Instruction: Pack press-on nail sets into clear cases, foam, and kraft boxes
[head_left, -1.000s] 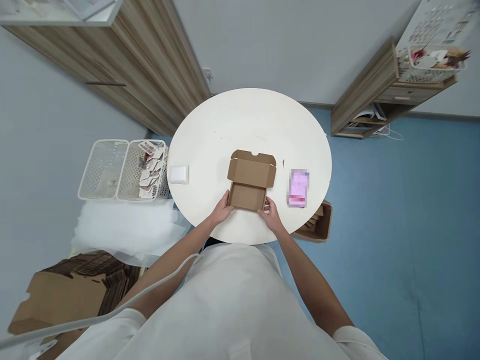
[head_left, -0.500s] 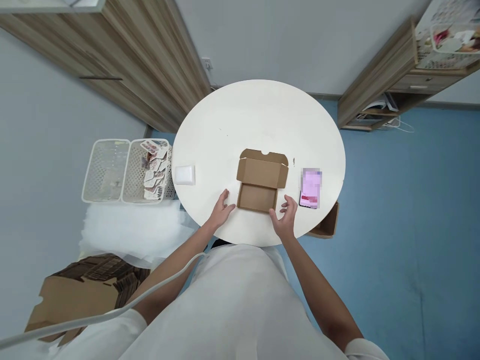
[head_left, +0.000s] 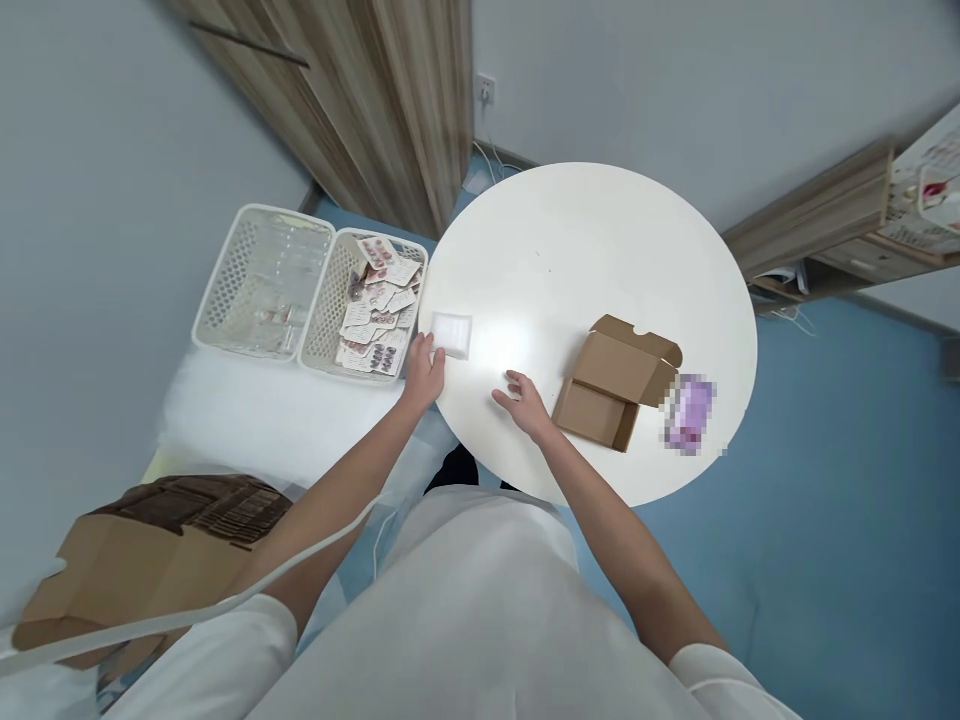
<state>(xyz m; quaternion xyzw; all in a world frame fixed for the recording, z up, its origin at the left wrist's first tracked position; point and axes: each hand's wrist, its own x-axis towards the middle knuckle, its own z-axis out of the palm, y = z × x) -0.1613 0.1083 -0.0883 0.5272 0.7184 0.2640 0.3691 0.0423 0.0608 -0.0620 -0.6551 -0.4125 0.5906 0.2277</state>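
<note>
My left hand (head_left: 425, 374) is at the left edge of the round white table, its fingers at the near left corner of a flat white wrapped packet (head_left: 452, 335). Thumb and fingers are apart; whether they touch the packet I cannot tell. Over the table to the right of it, my right hand (head_left: 523, 406) is open and holds nothing. Just beyond that hand, a small brown cardboard box (head_left: 596, 412) stands with its lid (head_left: 616, 365) folded back. A blurred pink-purple phone (head_left: 691, 413) lies at the box's right.
Left of the table (head_left: 592, 240) are two white baskets: one (head_left: 259, 290) with clear plastic pieces, the other (head_left: 375, 310) full of printed cards. White wrapping sheets (head_left: 247, 405) lie before them, with flattened cardboard boxes (head_left: 142, 565) nearer me. A white cable (head_left: 300, 555) crosses my left arm.
My view has turned left. My left hand has gone from beside the box to the white packet. My right hand has left the box's right side and moved left of it.
</note>
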